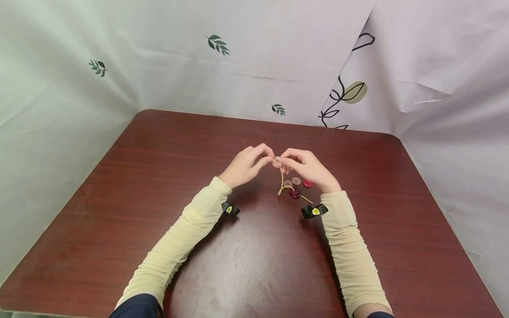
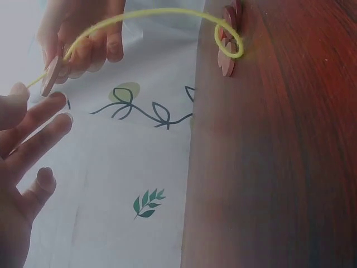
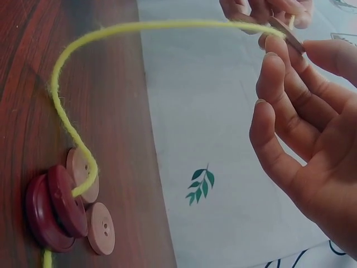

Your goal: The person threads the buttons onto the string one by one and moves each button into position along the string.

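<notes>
A pale pink button (image 1: 277,162) is pinched at its edge between the thumb and fingers of my right hand (image 1: 308,168), raised over the table. Yellow yarn (image 3: 167,24) passes through this button, and my left hand (image 1: 247,167) pinches its short end on the far side. In the left wrist view, the other fingers of the left hand (image 2: 22,151) are spread. From the button the yarn arcs down to dark red buttons (image 3: 70,201), stacked two together on the table with the strand running through them and a tail coming out below.
Two loose pink buttons (image 1: 296,181) lie close to the dark red ones, and a brighter red button (image 1: 308,183) lies to their right. All rest on the brown wooden table (image 1: 159,185). A white cloth (image 1: 171,75) with leaf prints hangs behind the table.
</notes>
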`<state>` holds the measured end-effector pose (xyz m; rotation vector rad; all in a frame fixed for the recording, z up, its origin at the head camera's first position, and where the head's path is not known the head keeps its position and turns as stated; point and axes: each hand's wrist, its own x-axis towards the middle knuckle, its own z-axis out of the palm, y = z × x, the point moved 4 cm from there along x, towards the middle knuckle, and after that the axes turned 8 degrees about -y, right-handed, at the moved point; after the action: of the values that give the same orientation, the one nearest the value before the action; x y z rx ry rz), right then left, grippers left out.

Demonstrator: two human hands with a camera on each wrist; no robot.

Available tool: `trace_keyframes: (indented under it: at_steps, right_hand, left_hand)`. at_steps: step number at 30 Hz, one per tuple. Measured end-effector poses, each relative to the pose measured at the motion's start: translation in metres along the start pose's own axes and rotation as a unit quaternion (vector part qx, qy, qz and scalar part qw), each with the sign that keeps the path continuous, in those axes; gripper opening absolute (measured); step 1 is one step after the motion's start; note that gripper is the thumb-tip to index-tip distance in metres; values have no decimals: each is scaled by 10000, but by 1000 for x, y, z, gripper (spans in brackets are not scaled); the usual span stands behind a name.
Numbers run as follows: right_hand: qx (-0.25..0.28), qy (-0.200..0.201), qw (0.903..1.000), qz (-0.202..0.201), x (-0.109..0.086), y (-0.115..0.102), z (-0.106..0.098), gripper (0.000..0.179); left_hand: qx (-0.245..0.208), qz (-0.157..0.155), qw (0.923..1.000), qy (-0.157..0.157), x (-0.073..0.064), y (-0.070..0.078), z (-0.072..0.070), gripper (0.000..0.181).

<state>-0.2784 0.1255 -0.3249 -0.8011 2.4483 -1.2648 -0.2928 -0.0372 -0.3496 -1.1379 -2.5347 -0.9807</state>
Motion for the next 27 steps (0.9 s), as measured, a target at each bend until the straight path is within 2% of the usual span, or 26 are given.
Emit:
trace_keyframes:
  at_steps: [11,14,19,27]
  right_hand:
    - [68,51,9999,77,0,5,-1,17]
    - [43,108,9999,117,-1,5,-2,17]
    - [58,107,9999,113,-3,8,-4,17]
    - [106,31,9997,235,4,40,-8,21]
  left_hand:
    - [-154,-485,9983,-284,2,-4,1,18]
    - [-114,-526,9980,-318,1,-6,-1,22]
    - [-20,-453,9987,-236,0,-9,-11,24]
    - [-135,-415,9990,-100,-3,-15,-32,22]
